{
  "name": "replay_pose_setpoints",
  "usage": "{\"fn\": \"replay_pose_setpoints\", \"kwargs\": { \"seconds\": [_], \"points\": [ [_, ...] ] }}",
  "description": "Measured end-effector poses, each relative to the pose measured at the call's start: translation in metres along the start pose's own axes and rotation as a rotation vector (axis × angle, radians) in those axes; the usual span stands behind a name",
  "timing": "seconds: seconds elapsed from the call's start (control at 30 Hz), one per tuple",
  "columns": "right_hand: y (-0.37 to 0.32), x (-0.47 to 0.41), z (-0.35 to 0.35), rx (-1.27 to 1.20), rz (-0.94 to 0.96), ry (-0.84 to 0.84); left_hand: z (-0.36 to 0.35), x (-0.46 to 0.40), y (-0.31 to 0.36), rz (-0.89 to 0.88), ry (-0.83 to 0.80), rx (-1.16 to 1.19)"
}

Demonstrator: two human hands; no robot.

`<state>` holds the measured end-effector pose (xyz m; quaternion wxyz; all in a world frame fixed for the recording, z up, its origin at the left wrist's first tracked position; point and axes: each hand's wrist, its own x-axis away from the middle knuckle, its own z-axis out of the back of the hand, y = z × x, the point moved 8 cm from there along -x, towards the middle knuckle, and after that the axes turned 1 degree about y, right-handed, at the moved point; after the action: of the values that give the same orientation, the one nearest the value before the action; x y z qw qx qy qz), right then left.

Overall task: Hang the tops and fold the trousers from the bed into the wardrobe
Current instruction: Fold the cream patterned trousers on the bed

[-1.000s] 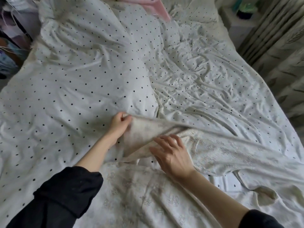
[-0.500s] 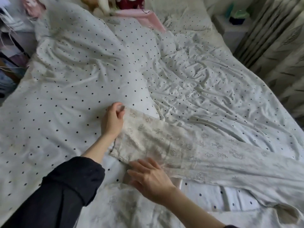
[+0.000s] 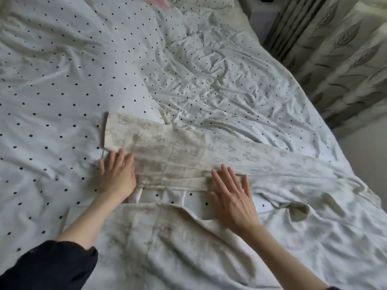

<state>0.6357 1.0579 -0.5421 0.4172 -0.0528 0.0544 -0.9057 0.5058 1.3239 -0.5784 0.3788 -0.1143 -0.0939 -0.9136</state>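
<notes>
Cream patterned trousers (image 3: 167,147) lie spread across the polka-dot bed (image 3: 62,91). One leg is laid out flat, running left from the crumpled waist part at the right. The other leg (image 3: 167,248) lies nearer me at the bottom. My left hand (image 3: 118,174) rests flat, fingers apart, on the near edge of the far leg close to its cuff. My right hand (image 3: 232,195) lies flat with spread fingers on the same leg's near edge, further right. Neither hand grips anything.
Leaf-patterned curtains (image 3: 339,49) hang beyond the bed's right side. A pink item (image 3: 152,0) lies at the head of the bed. A strip of floor (image 3: 368,147) shows at the right edge. The duvet is rumpled on the right half.
The far trouser leg has been laid out flat to the left. My left hand let go of the cuff and both hands now press flat on the leg.
</notes>
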Motion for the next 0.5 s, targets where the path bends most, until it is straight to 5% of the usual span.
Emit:
{"fn": "replay_pose_setpoints", "kwargs": {
  "seconds": [0.27,0.5],
  "points": [
    [0.087,0.081,-0.003,-0.071,-0.112,-0.104,0.028,0.066,0.167,-0.213,0.089,0.316],
    [0.216,0.167,0.016,-0.076,-0.329,-0.033,-0.012,0.161,0.326,-0.554,0.237,0.269]
  ]
}}
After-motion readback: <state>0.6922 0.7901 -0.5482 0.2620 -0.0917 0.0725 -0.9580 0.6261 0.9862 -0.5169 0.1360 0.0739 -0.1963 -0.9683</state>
